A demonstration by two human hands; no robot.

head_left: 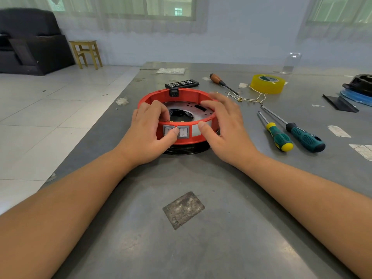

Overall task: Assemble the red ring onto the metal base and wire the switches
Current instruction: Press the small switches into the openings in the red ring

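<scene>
On red ring (150,97) front | switch (183,131) marked "I", "O"

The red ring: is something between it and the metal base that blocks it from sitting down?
Nothing visible does. The red ring already surrounds the metal base; the left hand grips its near wall, and the right hand touches its right side.

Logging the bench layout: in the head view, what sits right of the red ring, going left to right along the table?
red ring → yellow-handled screwdriver → teal-handled screwdriver → black plate by the blue disc. The tape roll and wooden-handled screwdriver lie farther back, so they are left out.
</scene>
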